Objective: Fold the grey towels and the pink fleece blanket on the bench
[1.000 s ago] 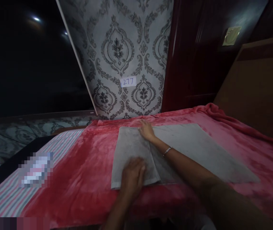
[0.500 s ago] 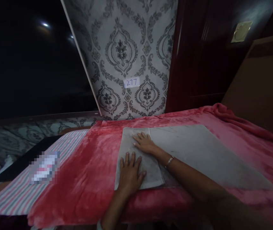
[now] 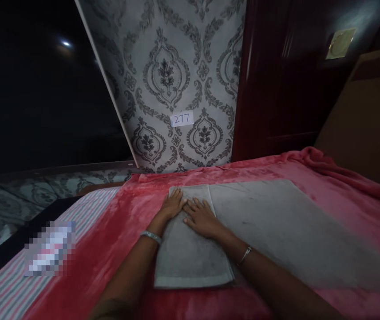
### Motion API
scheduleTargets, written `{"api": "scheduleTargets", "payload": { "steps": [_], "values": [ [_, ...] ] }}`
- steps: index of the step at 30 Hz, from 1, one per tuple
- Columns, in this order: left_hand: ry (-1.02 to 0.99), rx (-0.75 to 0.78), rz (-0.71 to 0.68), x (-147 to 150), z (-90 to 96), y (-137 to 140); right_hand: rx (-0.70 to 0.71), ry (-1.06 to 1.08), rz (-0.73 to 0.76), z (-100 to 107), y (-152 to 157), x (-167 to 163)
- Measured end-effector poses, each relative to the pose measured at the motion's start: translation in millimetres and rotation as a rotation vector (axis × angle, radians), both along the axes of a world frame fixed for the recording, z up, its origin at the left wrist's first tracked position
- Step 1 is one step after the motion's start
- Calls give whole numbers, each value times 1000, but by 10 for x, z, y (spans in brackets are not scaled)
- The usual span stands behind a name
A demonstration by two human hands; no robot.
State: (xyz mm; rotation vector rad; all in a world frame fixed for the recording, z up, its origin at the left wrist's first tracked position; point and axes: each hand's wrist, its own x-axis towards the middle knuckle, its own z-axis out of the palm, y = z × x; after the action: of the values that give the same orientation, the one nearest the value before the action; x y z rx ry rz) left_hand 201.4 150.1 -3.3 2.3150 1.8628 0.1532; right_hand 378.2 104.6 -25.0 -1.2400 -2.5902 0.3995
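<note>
A grey cloth [image 3: 276,226], perhaps a towel, lies spread on a red plush blanket [image 3: 136,213]. Its left end is folded over into a flat panel [image 3: 190,262]. My left hand [image 3: 173,204] rests flat on the far left part of that panel, fingers stretched out. Just right of it, my right hand [image 3: 201,218] lies palm down on the same panel with fingers spread. The fingertips of the right hand come close to the left hand; whether they touch I cannot tell. Neither hand grips the cloth.
Left of the red blanket is a striped cloth [image 3: 86,213] with a blurred-out item [image 3: 50,249] on it. A large dark screen [image 3: 43,98] stands behind at left. A patterned wall bears a "277" label [image 3: 181,118]. A brown board [image 3: 366,120] leans at right.
My left hand has moved away from me to the panel's far left part. My right hand has come slightly nearer. Both stay on the cloth, and the camera view has shifted a little.
</note>
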Motion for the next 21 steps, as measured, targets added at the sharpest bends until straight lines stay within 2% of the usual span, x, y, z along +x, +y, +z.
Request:
{"api": "scheduleTargets", "payload": {
  "steps": [3,10,16,21],
  "values": [
    [-6,3,-4,-35,-96,110,-15,8,-2,3,1,4],
    [-17,56,17,-74,-221,97,-53,19,-12,17,42,0],
    [-55,91,-12,-88,-223,113,-37,-9,67,79,358,48],
    [-88,53,-11,-54,-231,107,27,73,69,-68,551,160]
  ]
}}
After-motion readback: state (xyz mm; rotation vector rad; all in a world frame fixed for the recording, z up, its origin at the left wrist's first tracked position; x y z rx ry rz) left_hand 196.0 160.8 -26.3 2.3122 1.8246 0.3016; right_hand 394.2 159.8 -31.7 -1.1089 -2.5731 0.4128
